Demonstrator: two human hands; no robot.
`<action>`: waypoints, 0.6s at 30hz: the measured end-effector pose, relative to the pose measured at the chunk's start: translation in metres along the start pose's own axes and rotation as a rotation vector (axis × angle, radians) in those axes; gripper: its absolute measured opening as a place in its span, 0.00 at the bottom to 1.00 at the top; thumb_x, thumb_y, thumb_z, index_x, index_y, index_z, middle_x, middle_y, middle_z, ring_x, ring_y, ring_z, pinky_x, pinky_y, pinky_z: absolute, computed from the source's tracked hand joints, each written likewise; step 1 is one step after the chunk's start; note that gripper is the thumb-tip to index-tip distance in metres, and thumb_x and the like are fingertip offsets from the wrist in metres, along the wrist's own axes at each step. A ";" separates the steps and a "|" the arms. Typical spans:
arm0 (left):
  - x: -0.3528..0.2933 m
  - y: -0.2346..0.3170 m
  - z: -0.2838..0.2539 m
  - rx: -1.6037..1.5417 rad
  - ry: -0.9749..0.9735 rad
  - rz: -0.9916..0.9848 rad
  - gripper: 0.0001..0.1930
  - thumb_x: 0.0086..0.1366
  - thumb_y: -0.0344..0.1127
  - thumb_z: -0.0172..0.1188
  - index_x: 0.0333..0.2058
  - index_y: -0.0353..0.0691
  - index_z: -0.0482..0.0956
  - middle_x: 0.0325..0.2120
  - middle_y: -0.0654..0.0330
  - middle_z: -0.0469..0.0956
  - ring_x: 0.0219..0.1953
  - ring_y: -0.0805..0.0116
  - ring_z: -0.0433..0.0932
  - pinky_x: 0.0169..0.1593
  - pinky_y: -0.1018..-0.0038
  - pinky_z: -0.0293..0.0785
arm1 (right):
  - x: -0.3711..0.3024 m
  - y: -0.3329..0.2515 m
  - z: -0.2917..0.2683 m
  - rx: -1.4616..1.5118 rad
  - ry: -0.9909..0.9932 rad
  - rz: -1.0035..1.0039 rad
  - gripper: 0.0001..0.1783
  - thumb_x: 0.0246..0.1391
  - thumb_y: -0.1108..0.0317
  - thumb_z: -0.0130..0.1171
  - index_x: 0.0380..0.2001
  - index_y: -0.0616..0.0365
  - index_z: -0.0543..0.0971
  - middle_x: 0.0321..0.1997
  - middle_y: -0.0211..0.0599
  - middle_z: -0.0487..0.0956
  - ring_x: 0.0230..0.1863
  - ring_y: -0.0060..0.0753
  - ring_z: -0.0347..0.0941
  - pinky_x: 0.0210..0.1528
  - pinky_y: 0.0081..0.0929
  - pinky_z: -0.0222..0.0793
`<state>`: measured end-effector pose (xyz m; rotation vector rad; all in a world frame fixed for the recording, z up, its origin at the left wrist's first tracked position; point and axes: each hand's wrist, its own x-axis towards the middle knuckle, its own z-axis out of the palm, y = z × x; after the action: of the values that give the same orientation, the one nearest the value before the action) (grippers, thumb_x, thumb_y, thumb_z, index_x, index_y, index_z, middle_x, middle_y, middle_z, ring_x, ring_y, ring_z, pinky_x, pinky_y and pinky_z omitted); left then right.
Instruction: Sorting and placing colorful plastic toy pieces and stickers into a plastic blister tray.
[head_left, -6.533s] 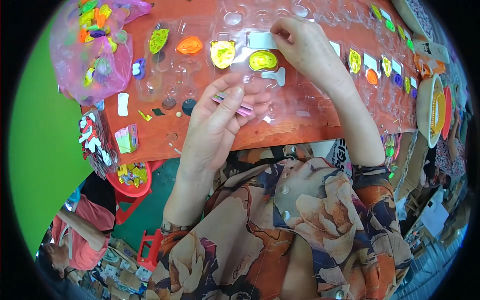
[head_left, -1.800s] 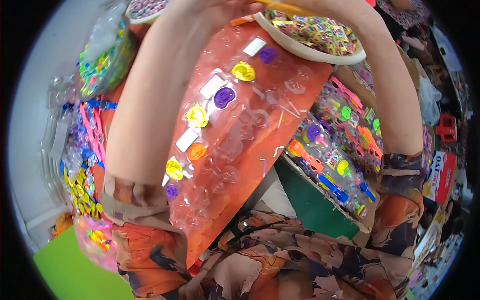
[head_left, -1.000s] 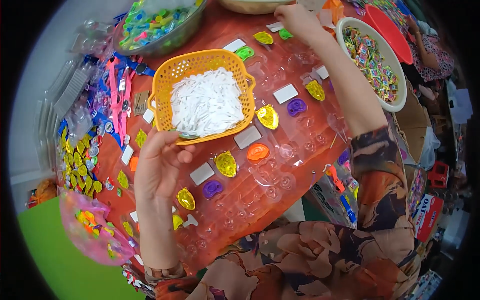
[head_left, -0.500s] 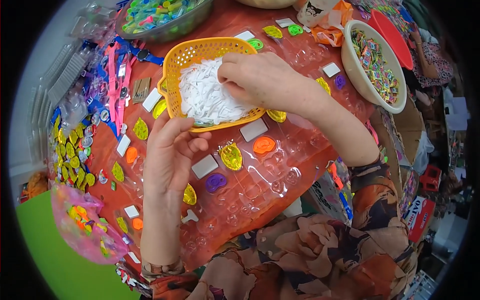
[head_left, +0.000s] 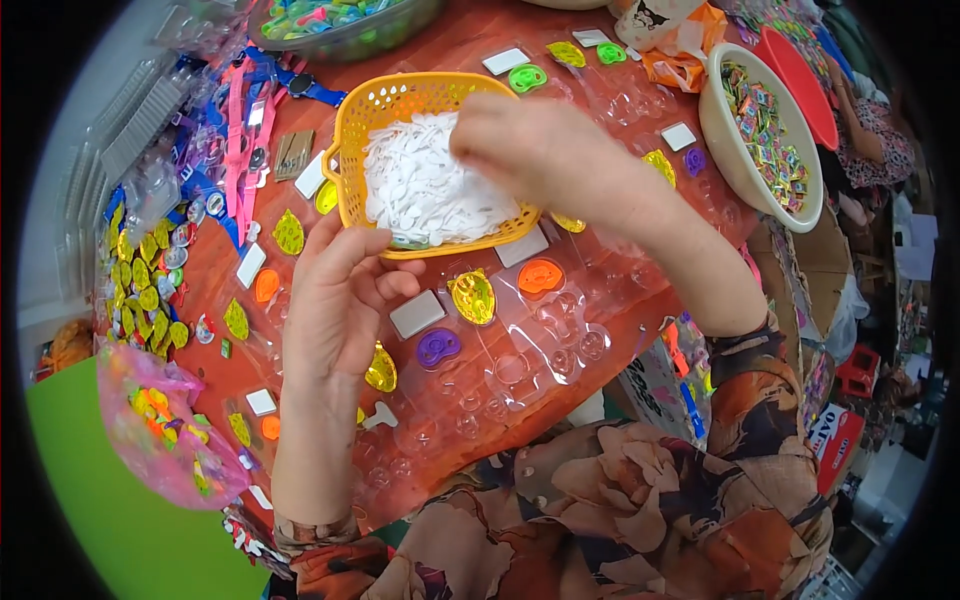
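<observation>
A yellow plastic basket (head_left: 425,92) with holes in its wall holds a heap of small white plastic pieces (head_left: 425,185). My left hand (head_left: 340,290) grips its near left rim, thumb on top and fingers curled below. Over the right part of the heap is my right hand (head_left: 540,150), slightly blurred, its fingers drawn together; whatever they hold is hidden. Clear blister trays (head_left: 515,385) lie in front of and around the basket. Set in them are a white block (head_left: 417,314), a purple ring-like piece (head_left: 437,347), an orange piece (head_left: 540,277) and a shiny gold piece (head_left: 473,297).
A cream basin (head_left: 712,125) of small colourful packets stands at the right, beside a red basin (head_left: 800,90). Far left sits a grey tub (head_left: 350,32) of bright pieces. Toy watches (head_left: 237,150), gold pieces (head_left: 140,295) and a pink bag (head_left: 150,440) line the left edge.
My right hand has risen a little from the white pieces. The whole view has shifted slightly; my left hand keeps its place at the basket rim.
</observation>
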<state>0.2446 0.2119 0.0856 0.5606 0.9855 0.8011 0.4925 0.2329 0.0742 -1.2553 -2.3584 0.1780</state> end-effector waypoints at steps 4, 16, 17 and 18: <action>-0.011 0.004 -0.009 0.022 0.051 0.004 0.23 0.61 0.25 0.58 0.54 0.31 0.66 0.39 0.50 0.79 0.28 0.63 0.82 0.27 0.74 0.82 | 0.017 0.077 -0.006 -0.222 0.102 0.185 0.08 0.55 0.70 0.60 0.38 0.59 0.79 0.38 0.42 0.79 0.40 0.48 0.77 0.41 0.40 0.74; -0.061 0.010 -0.037 0.006 0.210 0.094 0.22 0.62 0.24 0.55 0.56 0.32 0.68 0.42 0.50 0.79 0.28 0.63 0.81 0.25 0.76 0.78 | -0.018 0.190 -0.030 -0.428 0.136 0.703 0.16 0.56 0.68 0.54 0.47 0.49 0.83 0.48 0.39 0.81 0.52 0.43 0.77 0.51 0.43 0.74; -0.066 0.010 -0.046 -0.010 0.222 0.089 0.23 0.62 0.24 0.55 0.57 0.32 0.67 0.42 0.51 0.79 0.28 0.63 0.82 0.24 0.76 0.78 | -0.022 0.196 -0.038 -0.394 0.130 0.807 0.17 0.56 0.69 0.53 0.47 0.48 0.83 0.47 0.39 0.82 0.52 0.43 0.77 0.51 0.43 0.74; -0.069 0.009 -0.053 -0.027 0.234 0.083 0.24 0.62 0.24 0.55 0.58 0.32 0.67 0.42 0.51 0.79 0.28 0.63 0.82 0.24 0.77 0.77 | -0.025 0.202 -0.040 -0.389 0.086 0.801 0.19 0.56 0.70 0.52 0.49 0.45 0.83 0.49 0.39 0.81 0.53 0.43 0.77 0.52 0.41 0.74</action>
<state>0.1727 0.1650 0.1037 0.4938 1.1697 0.9686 0.6744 0.3250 0.0364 -2.2914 -1.7376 -0.0954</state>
